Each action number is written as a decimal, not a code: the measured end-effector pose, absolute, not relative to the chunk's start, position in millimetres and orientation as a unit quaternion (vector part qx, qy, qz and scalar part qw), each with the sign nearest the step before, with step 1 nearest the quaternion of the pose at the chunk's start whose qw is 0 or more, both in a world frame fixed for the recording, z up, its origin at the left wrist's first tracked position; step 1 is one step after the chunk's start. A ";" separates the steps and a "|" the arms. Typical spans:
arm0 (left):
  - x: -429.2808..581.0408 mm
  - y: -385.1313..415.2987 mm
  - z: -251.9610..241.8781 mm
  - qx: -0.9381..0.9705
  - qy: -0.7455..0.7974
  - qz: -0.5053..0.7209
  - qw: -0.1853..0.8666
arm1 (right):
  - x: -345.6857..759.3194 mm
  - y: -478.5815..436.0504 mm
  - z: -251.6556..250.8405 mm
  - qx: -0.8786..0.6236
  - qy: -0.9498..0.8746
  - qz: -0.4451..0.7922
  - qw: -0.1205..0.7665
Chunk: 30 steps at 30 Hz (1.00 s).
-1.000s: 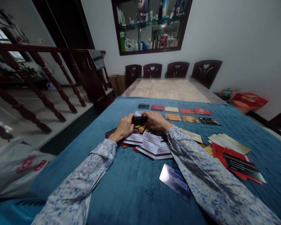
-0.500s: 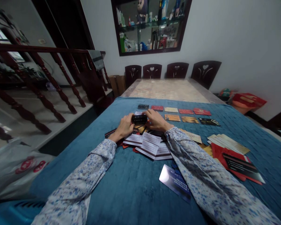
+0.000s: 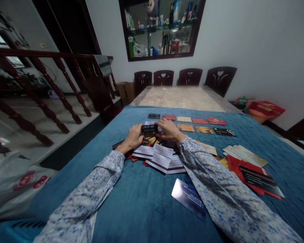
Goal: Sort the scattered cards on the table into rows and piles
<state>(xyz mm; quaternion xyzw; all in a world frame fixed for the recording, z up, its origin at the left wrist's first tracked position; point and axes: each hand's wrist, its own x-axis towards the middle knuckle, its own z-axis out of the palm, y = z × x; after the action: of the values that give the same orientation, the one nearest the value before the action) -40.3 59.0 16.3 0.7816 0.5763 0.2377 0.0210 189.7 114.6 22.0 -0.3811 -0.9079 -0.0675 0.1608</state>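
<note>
A black card (image 3: 149, 130) with pale print is held up between my two hands, over a heap of cards. My left hand (image 3: 133, 136) grips its left edge and my right hand (image 3: 168, 130) its right edge, fingers closed on it. Whether more cards lie behind it, I cannot tell. Beneath and in front of my hands, several white cards (image 3: 161, 158) with a dark stripe lie fanned over red, black and gold ones. Past my hands, cards stand in two rows, among them a black card (image 3: 154, 116), a red card (image 3: 169, 117) and an orange card (image 3: 185, 128).
A blue-purple card (image 3: 188, 198) lies near my right forearm. Further right are spread pale cards (image 3: 245, 155) and red cards (image 3: 236, 168) with a black one on top. A blue cloth (image 3: 136, 202) covers the table's near part; chairs (image 3: 163, 78) stand beyond.
The black card has tilted slightly, so its printed face shows more clearly between my fingers. Both hands keep their hold on it. The whole view has shifted a little.
</note>
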 end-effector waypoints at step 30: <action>-60.5 87.9 36.7 0.794 0.593 0.120 0.062 | 181.8 114.1 51.7 -0.400 -0.914 -0.017 0.068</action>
<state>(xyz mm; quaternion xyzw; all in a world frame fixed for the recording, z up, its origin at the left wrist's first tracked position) -60.5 87.9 36.7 0.7940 0.5927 0.1196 0.0623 181.8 114.1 51.7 -0.3997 -0.9140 -0.0169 0.0683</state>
